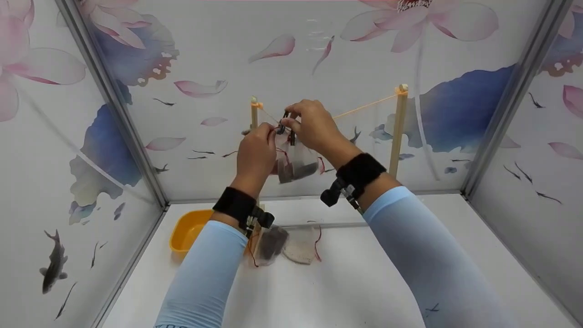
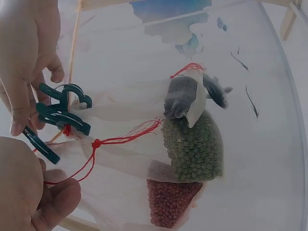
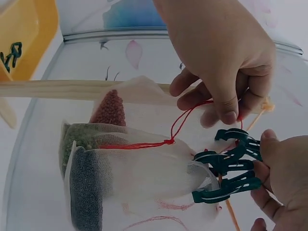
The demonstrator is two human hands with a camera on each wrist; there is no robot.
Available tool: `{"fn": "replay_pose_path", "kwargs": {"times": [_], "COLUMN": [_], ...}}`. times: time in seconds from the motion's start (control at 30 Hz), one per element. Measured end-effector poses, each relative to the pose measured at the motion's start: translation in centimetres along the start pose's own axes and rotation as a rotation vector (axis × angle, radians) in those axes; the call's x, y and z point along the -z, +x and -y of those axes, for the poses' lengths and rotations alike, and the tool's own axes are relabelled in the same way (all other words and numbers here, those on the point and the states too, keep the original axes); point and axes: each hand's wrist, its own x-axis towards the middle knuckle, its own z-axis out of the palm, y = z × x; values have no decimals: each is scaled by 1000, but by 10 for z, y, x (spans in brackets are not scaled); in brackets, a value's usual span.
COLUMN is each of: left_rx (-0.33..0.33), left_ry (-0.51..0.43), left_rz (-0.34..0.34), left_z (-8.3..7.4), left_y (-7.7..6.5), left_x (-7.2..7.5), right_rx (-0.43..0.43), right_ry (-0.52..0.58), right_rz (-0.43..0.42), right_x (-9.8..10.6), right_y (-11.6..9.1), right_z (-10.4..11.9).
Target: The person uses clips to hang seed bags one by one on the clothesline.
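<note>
My left hand [image 1: 255, 152] pinches the red drawstring [image 3: 180, 122] of a mesh bag between thumb and fingers. My right hand [image 1: 316, 130] pinches a dark green spring clip [image 3: 248, 144] by its handles, beside the orange cord [image 1: 364, 107]. More green clips [image 2: 62, 118] sit on that cord close by, gripping the tops of hanging mesh bags. Reddish grains [image 2: 173, 202] fill one bag, green grains [image 2: 197, 149] another, and dark grains [image 2: 180, 98] a third. Whether the held clip's jaws bite on a bag is hard to see.
Two wooden posts [image 1: 398, 132] carry the cord. On the white table [image 1: 346, 282] lie a dark-filled mesh bag [image 1: 273, 243] and a pale-filled one [image 1: 299, 250]. A yellow basket [image 1: 186, 232] stands at the left, with green clips [image 3: 12, 57] inside. Printed panels enclose the back and sides.
</note>
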Motion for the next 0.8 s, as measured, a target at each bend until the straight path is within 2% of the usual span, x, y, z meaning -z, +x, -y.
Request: {"fn": "replay_pose_path", "kwargs": {"times": [0.1, 0.17, 0.3, 0.4, 0.5, 0.6, 0.7, 0.8], "left_rx": [-18, -32, -41, -7, 50, 96, 112, 124], "left_ry": [-22, -41, -95, -152, -200, -223, -236, -247], "left_rz": [-5, -14, -35, -63, -85, -100, -119, -138], "left_z": [1, 2, 5, 8, 11, 16, 20, 28], "left_y": [-5, -8, -17, -30, -50, -73, -98, -120], "left_x": [-3, -5, -8, -12, -18, -27, -34, -40], "right_rx": [7, 22, 74, 107, 107, 75, 32, -56], "right_ry": [2, 18, 85, 130, 153, 125, 63, 16], "right_rz": [15, -9, -129, -237, -326, -363, -339, -257], "right_x": [0, 1, 8, 16, 22, 20, 10, 0], "right_y": [-5, -10, -27, -46, -71, -101, -132, -162], "right_z": [-5, -9, -22, -35, -54, -79, -107, -138]}}
